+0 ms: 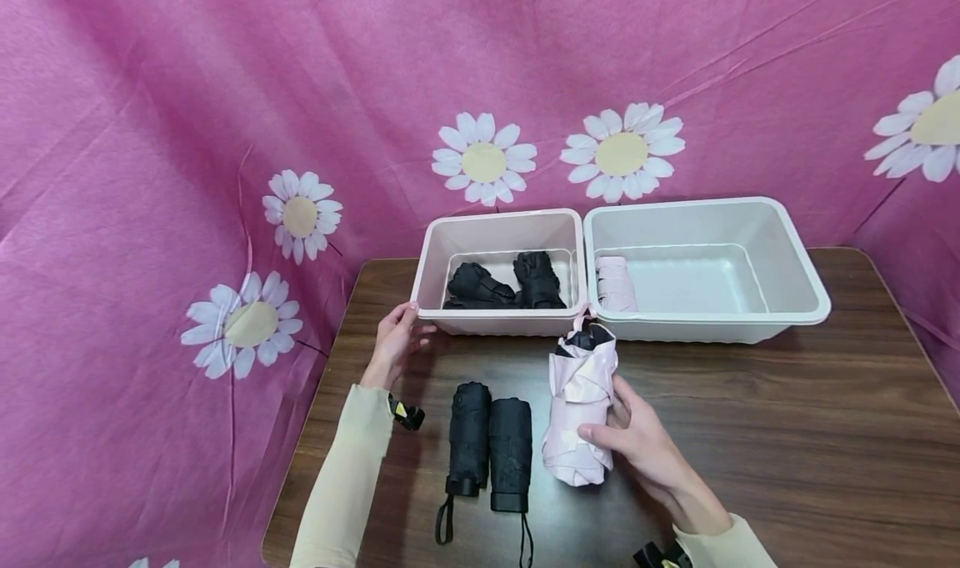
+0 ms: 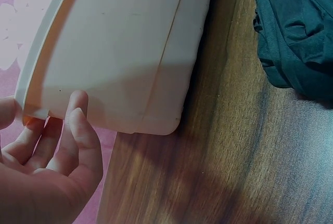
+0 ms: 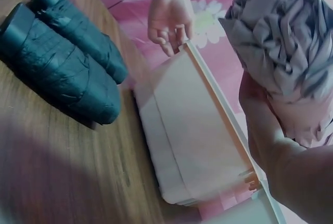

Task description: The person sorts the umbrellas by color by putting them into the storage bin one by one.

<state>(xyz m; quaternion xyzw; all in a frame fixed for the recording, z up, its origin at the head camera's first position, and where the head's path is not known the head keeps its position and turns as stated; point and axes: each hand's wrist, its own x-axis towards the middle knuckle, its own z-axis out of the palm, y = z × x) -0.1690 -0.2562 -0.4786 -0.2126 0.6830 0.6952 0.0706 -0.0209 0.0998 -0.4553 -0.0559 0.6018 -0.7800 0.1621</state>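
My right hand (image 1: 637,439) grips a folded pale pink umbrella (image 1: 581,409), held upright in front of the bins, its black-lined end toward them. In the right wrist view the gathered cloth end of this umbrella (image 3: 283,31) fills the upper right. My left hand (image 1: 393,343) pinches the front left corner of the smaller bin (image 1: 502,324), thumb on the rim and fingers beneath it, as the left wrist view shows. Two folded black umbrellas, a left one (image 1: 469,434) and a right one (image 1: 510,451), lie side by side on the table between my hands, strap ends toward me.
Inside the smaller bin are several black folded umbrellas (image 1: 538,280). The larger white bin (image 1: 705,328) beside it holds a pale pink umbrella (image 1: 617,284) at its left end. Both stand at the back of the wooden table (image 1: 847,434), before a pink flowered cloth (image 1: 375,92).
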